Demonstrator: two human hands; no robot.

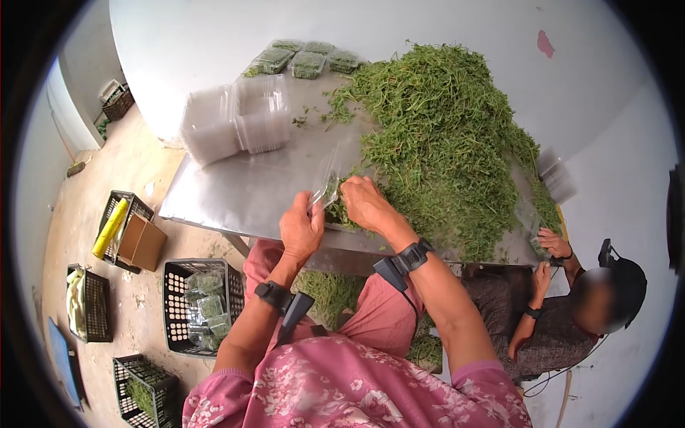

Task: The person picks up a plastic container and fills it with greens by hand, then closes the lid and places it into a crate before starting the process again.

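My left hand (302, 227) is closed on the edge of a clear plastic clamshell box (327, 187), which is tilted over the front of the metal table. Some green sprigs show inside the box. My right hand (367, 202) is at the box's right side, its fingers curled together around a bunch of green sprigs (338, 209). To the right of it rises a large heap of leafy green sprigs (446, 143). Stacks of nested clear plastic boxes (239, 118) stand at the table's left.
Several filled boxes (307, 64) sit at the table's (203, 192) back. A black crate (171, 307) with filled boxes stands on the floor at left, near other crates. A co-worker (553, 321) at right handles a box beside another box stack (556, 175).
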